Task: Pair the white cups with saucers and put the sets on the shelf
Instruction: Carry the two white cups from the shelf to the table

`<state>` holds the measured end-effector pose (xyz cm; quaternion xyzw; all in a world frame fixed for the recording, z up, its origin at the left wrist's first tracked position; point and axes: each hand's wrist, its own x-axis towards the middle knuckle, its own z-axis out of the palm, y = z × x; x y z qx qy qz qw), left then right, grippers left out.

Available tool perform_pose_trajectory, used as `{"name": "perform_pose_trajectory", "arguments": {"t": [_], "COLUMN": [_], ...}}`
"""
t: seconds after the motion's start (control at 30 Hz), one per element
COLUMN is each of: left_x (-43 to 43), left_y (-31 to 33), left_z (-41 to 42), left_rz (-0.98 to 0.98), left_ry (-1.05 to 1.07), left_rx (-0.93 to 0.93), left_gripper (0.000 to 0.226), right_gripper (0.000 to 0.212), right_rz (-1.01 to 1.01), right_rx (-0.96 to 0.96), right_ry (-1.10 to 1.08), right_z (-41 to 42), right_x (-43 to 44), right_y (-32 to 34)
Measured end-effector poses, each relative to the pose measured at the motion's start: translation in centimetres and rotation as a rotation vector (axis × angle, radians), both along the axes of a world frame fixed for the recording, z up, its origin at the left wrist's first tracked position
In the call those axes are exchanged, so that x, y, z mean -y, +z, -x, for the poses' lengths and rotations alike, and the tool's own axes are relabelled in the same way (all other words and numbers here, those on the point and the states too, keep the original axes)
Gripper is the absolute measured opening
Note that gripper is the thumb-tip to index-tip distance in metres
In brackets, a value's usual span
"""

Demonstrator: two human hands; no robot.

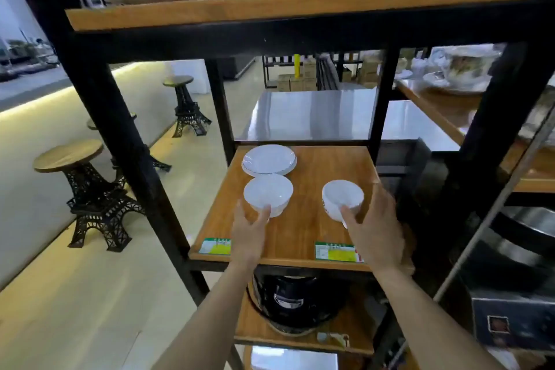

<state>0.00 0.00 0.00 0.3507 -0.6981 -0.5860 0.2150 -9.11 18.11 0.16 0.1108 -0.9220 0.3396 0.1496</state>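
Shelf: a wooden board (312, 165) in a black metal frame, taken here as the landmark; two green-and-yellow labels (336, 252) are stuck along its front edge.
Saucers: a stack of round white saucers with a thin dark rim line (268, 160) is set at the back left of the board.
Left cup: a white ceramic cup (268, 194) is stood upright on the board, just in front of the saucers.
Right cup: a second white ceramic cup (343, 199) is seen at the right of the board, tilted toward the front, well apart from the saucers.
Left hand: the left hand (249, 234) is spread, its fingertips laid against the left cup's near side, not closed round it.
Right hand: the right hand (375, 234) is wrapped about the right cup, thumb on the near wall, fingers behind.
Below the board: a black round appliance (292, 299) is kept on the lower shelf.
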Motion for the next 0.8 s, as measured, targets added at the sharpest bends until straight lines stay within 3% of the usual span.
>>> {"name": "perform_pose_trajectory", "arguments": {"t": [0.1, 0.3, 0.53, 0.6, 0.67, 0.8], "left_x": [0.0, -0.4, -0.5, -0.4, -0.4, -0.7], "left_y": [-0.4, 0.9, 1.5, 1.8, 2.2, 2.4], "left_z": [0.7, 0.9, 1.1, 1.1, 1.2, -0.1], "left_rz": [-0.129, -0.27, -0.582, -0.683, -0.693, -0.67], "left_ry": [0.076, 0.103, 0.056, 0.053, 0.062, 0.071], "left_rx": [0.035, 0.047, -0.022, -0.093, -0.132, -0.19], "left_gripper": [0.068, 0.02, 0.029, 0.031, 0.016, 0.032], "right_gripper": [0.044, 0.039, 0.042, 0.042, 0.046, 0.052], "right_rz": [-0.024, 0.216, 0.704, 0.853, 0.934, 0.895], "right_rx": [0.086, 0.351, 1.019, 1.078, 1.075, 0.96], "right_ry": [-0.041, 0.03, 0.179, 0.219, 0.216, 0.134], "right_z": [0.2, 0.5, 1.1, 1.0, 1.0, 0.2], "right_x": [0.2, 0.6, 0.0, -0.1, 0.1, 0.9], "right_y": [-0.5, -0.8, 1.3, 1.5, 1.3, 1.2]}}
